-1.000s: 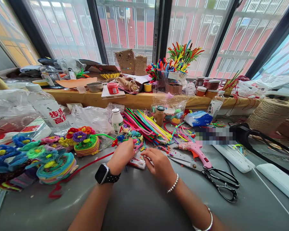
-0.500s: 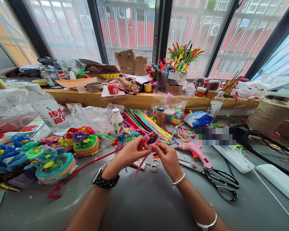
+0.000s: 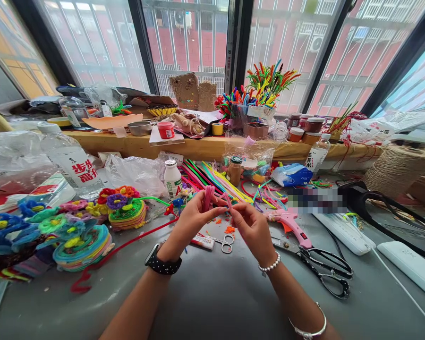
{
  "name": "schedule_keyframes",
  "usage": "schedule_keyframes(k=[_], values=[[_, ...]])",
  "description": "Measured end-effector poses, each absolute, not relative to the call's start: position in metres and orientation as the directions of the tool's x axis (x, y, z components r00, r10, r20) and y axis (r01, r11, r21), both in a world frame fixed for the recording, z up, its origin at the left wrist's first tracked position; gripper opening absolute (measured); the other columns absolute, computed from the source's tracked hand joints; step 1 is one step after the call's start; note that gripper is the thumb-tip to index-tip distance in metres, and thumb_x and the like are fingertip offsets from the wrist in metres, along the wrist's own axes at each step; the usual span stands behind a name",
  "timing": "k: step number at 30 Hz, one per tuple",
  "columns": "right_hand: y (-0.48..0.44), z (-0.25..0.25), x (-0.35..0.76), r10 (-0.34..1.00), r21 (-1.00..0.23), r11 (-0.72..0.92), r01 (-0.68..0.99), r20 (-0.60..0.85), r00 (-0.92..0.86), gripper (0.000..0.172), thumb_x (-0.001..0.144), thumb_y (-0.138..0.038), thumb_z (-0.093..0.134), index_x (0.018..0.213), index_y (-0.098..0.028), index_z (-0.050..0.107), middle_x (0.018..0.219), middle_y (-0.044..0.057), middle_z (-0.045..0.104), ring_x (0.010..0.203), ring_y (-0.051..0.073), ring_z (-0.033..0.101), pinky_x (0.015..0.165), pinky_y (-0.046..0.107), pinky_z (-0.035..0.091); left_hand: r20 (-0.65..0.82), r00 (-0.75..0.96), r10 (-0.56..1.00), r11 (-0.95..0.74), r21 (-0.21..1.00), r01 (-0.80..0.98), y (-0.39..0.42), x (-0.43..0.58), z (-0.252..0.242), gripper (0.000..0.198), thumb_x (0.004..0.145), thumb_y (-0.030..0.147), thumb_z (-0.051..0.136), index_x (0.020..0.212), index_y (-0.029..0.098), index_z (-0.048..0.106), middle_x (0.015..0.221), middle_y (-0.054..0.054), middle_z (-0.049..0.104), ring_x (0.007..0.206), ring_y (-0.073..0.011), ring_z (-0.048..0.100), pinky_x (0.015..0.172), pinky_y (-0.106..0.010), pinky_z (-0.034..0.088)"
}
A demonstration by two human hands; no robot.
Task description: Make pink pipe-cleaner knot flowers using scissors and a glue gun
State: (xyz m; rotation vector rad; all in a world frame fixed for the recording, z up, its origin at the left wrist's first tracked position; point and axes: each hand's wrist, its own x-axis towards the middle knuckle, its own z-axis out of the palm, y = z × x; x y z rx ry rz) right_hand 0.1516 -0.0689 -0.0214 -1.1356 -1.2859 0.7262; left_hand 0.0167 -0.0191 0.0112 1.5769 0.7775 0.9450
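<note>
Pink pipe cleaners (image 3: pixel 208 198), bent into loops, are held in my left hand (image 3: pixel 197 212), whose fingers close round them. My right hand (image 3: pixel 248 224) pinches another part of the pink pipe cleaner between thumb and fingertips, close beside the left fingertips. Whether both parts are one strand is hidden by the fingers. Below the hands lie small scissors (image 3: pixel 227 244) and a small white-and-red box (image 3: pixel 202 241). Behind them a bundle of coloured pipe cleaners (image 3: pixel 219 179) spreads over the table. A pink glue gun (image 3: pixel 291 224) lies to the right of my right hand.
Large black-handled scissors (image 3: pixel 327 269) and a white power strip (image 3: pixel 345 233) lie at right. Pipe-cleaner flowers and coiled pieces (image 3: pixel 81 248) crowd the left. A white bottle (image 3: pixel 172 179), a brown jar (image 3: pixel 234 171) and a water bottle (image 3: pixel 71 163) stand behind. Twine (image 3: pixel 398 167) stands far right.
Both hands have moved slightly, the right one to the right and the left one up. The pink strand that hung below the fingers no longer shows there; the pink loops stand more upright.
</note>
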Motion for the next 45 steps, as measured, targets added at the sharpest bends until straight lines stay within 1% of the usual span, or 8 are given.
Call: schedule_keyframes(k=[7, 14, 18, 23, 27, 31, 37, 45], values=[[-0.07, -0.022, 0.148, 0.918, -0.867, 0.358, 0.346, 0.395, 0.04, 0.016, 0.078, -0.028, 0.047, 0.078, -0.015, 0.057, 0.063, 0.001, 0.057, 0.055, 0.011, 0.054, 0.053, 0.021, 0.043, 0.192, 0.392, 0.9, -0.186, 0.981, -0.053, -0.019, 0.02, 0.005, 0.024, 0.061, 0.024, 0.063, 0.069, 0.016, 0.042, 0.061, 0.006, 0.045, 0.055, -0.0062, 0.043, 0.052, -0.019, 0.037], [-0.064, -0.023, 0.158, 0.89, -0.757, 0.366, 0.541, 0.455, 0.034, 0.016, 0.078, -0.027, 0.048, 0.071, -0.017, 0.058, 0.064, 0.002, 0.058, 0.058, 0.013, 0.053, 0.054, 0.022, 0.041, 0.199, 0.232, 0.952, -0.179, 0.978, -0.105, -0.016, 0.02, 0.006, 0.025, 0.06, 0.021, 0.064, 0.071, 0.016, 0.042, 0.061, 0.007, 0.043, 0.053, -0.0046, 0.04, 0.049, -0.016, 0.033], [-0.063, -0.025, 0.16, 0.899, -0.746, 0.36, 0.56, 0.437, 0.005, 0.017, 0.078, -0.028, 0.047, 0.07, -0.017, 0.058, 0.064, 0.002, 0.058, 0.058, 0.013, 0.053, 0.055, 0.023, 0.041, 0.149, 0.214, 0.965, -0.122, 0.983, -0.134, -0.018, 0.02, 0.007, 0.024, 0.062, 0.023, 0.063, 0.074, 0.016, 0.043, 0.062, 0.006, 0.045, 0.052, -0.0046, 0.04, 0.046, -0.015, 0.032], [-0.063, -0.024, 0.164, 0.905, -0.761, 0.362, 0.538, 0.426, -0.006, 0.015, 0.077, -0.028, 0.049, 0.072, -0.017, 0.059, 0.067, 0.002, 0.06, 0.06, 0.014, 0.055, 0.056, 0.023, 0.042, 0.147, 0.166, 0.975, -0.124, 0.983, -0.138, -0.015, 0.017, 0.007, 0.024, 0.061, 0.027, 0.063, 0.073, 0.016, 0.045, 0.064, 0.006, 0.046, 0.056, -0.0061, 0.045, 0.052, -0.017, 0.038], [-0.063, -0.022, 0.166, 0.905, -0.769, 0.357, 0.53, 0.426, 0.01, 0.016, 0.077, -0.028, 0.049, 0.073, -0.017, 0.059, 0.066, 0.002, 0.06, 0.059, 0.013, 0.054, 0.055, 0.023, 0.043, 0.203, 0.125, 0.971, -0.204, 0.979, -0.006, -0.011, 0.014, 0.003, 0.026, 0.061, 0.029, 0.063, 0.075, 0.016, 0.046, 0.06, 0.006, 0.048, 0.056, -0.0083, 0.048, 0.053, -0.019, 0.039], [-0.064, -0.022, 0.166, 0.894, -0.755, 0.346, 0.557, 0.445, 0.048, 0.016, 0.077, -0.028, 0.049, 0.072, -0.017, 0.059, 0.066, 0.002, 0.06, 0.059, 0.013, 0.054, 0.056, 0.024, 0.043, 0.264, 0.142, 0.954, -0.28, 0.954, 0.112, -0.007, 0.013, -0.001, 0.02, 0.065, 0.031, 0.059, 0.073, 0.016, 0.049, 0.064, 0.002, 0.053, 0.061, -0.0112, 0.052, 0.056, -0.021, 0.04], [-0.064, -0.023, 0.165, 0.878, -0.723, 0.356, 0.592, 0.476, 0.053, 0.015, 0.077, -0.027, 0.048, 0.071, -0.017, 0.058, 0.067, 0.002, 0.06, 0.058, 0.012, 0.053, 0.055, 0.023, 0.043, 0.258, 0.165, 0.952, -0.274, 0.958, 0.084, -0.009, 0.014, -0.001, 0.025, 0.065, 0.033, 0.058, 0.082, 0.015, 0.051, 0.074, 0.0, 0.055, 0.068, -0.0126, 0.053, 0.058, -0.022, 0.042], [-0.066, -0.023, 0.162, 0.808, -0.52, 0.372, 0.769, 0.59, 0.008, 0.012, 0.078, -0.021, 0.045, 0.073, -0.018, 0.055, 0.07, 0.004, 0.056, 0.066, 0.015, 0.051, 0.064, 0.028, 0.041, 0.284, 0.215, 0.934, -0.31, 0.946, 0.099, -0.01, 0.015, 0.0, 0.025, 0.061, 0.027, 0.063, 0.078, 0.015, 0.05, 0.071, 0.001, 0.056, 0.067, -0.0123, 0.054, 0.061, -0.023, 0.043]])
